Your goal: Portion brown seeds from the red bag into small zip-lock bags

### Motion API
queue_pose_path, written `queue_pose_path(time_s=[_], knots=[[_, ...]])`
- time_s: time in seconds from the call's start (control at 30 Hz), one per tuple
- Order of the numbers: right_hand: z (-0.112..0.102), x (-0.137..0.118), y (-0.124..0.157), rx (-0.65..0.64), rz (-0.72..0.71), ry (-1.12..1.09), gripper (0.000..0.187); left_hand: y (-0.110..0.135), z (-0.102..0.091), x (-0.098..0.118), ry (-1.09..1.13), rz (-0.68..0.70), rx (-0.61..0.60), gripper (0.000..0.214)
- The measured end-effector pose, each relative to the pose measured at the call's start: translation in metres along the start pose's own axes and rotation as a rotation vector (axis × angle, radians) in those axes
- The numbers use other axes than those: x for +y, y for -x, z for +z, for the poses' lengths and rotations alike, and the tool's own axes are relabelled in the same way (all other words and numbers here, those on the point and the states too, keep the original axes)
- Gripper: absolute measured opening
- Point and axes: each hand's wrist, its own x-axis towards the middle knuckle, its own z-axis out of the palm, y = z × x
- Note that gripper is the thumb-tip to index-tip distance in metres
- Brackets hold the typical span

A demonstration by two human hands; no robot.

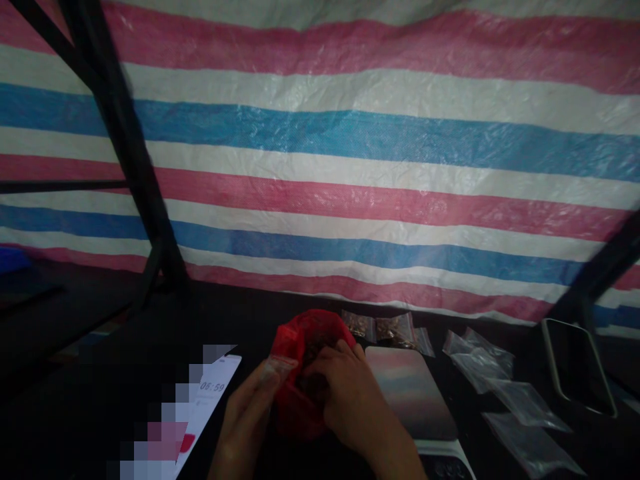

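Spillage could follow if the right hand, half-curled, its hold unclear, tips the red bag while the left hand pinches a clear packet.

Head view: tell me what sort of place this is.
Probably a makeshift packing station, judging by the striped tarpaulin behind, the apparent digital scale and the filled zip-lock bags.

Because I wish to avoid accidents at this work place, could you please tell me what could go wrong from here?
The right hand is inside the red bag, so some dark contents might spill over its rim. The right forearm might nudge the scale close beside it. The small clear bag might slip from the left hand.
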Motion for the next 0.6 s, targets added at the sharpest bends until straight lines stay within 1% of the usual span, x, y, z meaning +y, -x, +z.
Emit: queue_pose_path(time_s=[0.07, 0.1, 0.2, 0.33, 0.4, 0.5, 0.6], knots=[[0.000, 0.001, 0.001, 0.021, 0.015, -0.105, 0.044, 0.001, -0.002, 0.001, 0.008, -0.034, -0.055, 0.048], [-0.001, 0.003, 0.001, 0.041, 0.034, -0.161, 0.043, 0.001, -0.004, 0.002, -0.010, -0.038, -0.058, 0.046], [-0.006, 0.007, 0.001, 0.096, 0.080, -0.333, 0.040, 0.001, -0.007, 0.003, -0.098, 0.005, -0.019, 0.049], [-0.015, 0.014, 0.002, 0.133, 0.085, -0.512, 0.038, 0.000, -0.005, 0.000, -0.196, 0.036, -0.017, 0.049], [-0.019, 0.015, 0.003, 0.146, 0.080, -0.549, 0.039, -0.002, -0.004, -0.006, -0.263, 0.070, -0.008, 0.050], [-0.021, 0.011, 0.006, 0.162, 0.032, -0.564, 0.040, -0.004, -0.004, -0.021, -0.374, 0.116, 0.012, 0.052], [-0.020, 0.005, 0.007, 0.147, 0.007, -0.565, 0.038, -0.004, -0.004, -0.032, -0.472, 0.163, 0.008, 0.050]])
